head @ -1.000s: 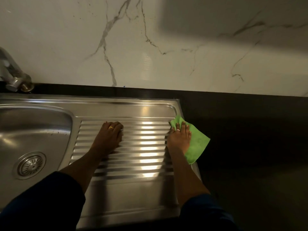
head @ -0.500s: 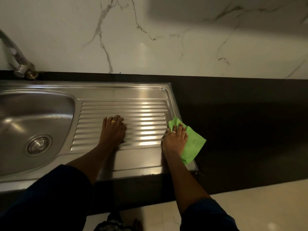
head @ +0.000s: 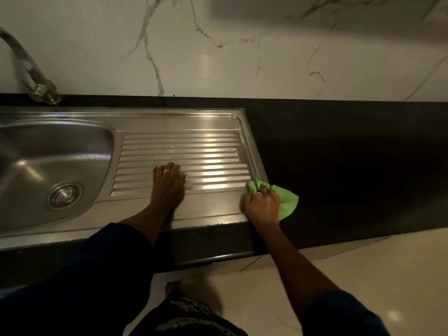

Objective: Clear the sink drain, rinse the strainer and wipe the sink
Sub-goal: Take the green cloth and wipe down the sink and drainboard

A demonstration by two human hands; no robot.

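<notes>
the right hand (head: 263,206) sits at the near right corner of the ribbed drainboard (head: 194,146), just past the last of its grooves, on the raised steel edge. its fingers (head: 265,190) are curled in and bunch the green cloth (head: 288,202) under the palm, so the grip is closed around the fabric rather than flat on it. a crumpled tuft of the cloth pokes out beyond the fingertips on the far side, and a wider fan of it spreads out from under the right side of the hand, off the drainboard and onto the black countertop (head: 351,154). a ring (head: 258,193) shows on one of the curled fingers.

the left hand (head: 168,187) lies flat on the near middle of the drainboard, palm down, fingers straight and close together across the ribs, holding nothing. it wears a gold ring (head: 166,171).

left of the drainboard is the sink basin (head: 48,151), with the round drain strainer (head: 65,195) seated in its floor, well apart from both hands. beyond the drainboard's far left end stands the tap (head: 29,76), against the white marble wall (head: 242,57) that runs behind the drainboard. on the near side of the drainboard, below the counter edge, are pale floor tiles (head: 363,263) and a bare foot (head: 174,287).
</notes>
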